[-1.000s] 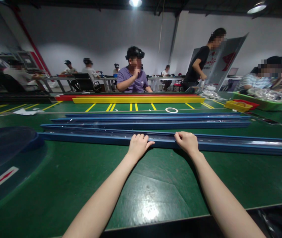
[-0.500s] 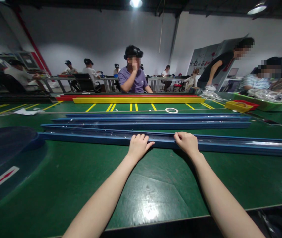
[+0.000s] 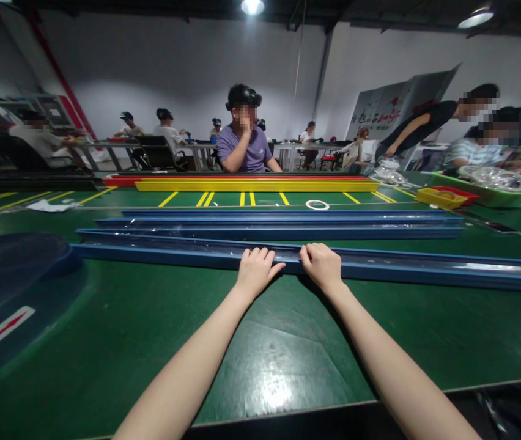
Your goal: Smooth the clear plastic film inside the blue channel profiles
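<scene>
A long blue channel rail [image 3: 159,253] lies crosswise on the green table [image 3: 288,342], its trough lined with shiny clear film. My left hand [image 3: 255,270] grips the rail's near edge, fingers curled over the top and thumb stretched along the front. My right hand [image 3: 321,265] is closed over the same edge just to the right, a small gap away from the left one. Both forearms reach in from the bottom of the view.
Two more blue rails [image 3: 279,232] lie parallel behind the first. Farther back are yellow and red rails [image 3: 255,184], a white tape ring [image 3: 317,204], a yellow tray [image 3: 439,195] and a green bin [image 3: 490,192]. A person in purple [image 3: 244,146] sits opposite; another person [image 3: 430,122] leans over at the right.
My right hand has slid left along the rail, closer to my left hand. The standing person at the right has bent farther to the right.
</scene>
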`<move>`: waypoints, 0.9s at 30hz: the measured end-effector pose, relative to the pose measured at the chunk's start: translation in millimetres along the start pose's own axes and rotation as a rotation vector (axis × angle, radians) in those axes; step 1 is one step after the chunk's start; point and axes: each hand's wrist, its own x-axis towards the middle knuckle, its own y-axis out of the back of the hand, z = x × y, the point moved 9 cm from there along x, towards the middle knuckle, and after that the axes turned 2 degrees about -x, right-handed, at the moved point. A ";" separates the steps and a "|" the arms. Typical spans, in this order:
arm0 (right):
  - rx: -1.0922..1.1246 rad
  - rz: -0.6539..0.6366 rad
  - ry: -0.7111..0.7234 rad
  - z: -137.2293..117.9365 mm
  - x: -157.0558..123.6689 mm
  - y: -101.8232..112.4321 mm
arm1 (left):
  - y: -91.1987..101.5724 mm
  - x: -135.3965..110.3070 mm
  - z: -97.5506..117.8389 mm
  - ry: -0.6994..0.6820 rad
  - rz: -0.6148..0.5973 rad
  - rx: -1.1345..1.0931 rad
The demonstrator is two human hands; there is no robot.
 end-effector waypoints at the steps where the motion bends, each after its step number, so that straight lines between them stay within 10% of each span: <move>1: 0.001 0.000 0.000 0.7 -0.3 -0.9 | -0.1 0.1 0.2 0.001 -0.001 0.001; 27: -0.006 0.029 -0.014 2.6 1.4 -1.9 | 4.0 3.7 0.3 0.016 0.020 -0.085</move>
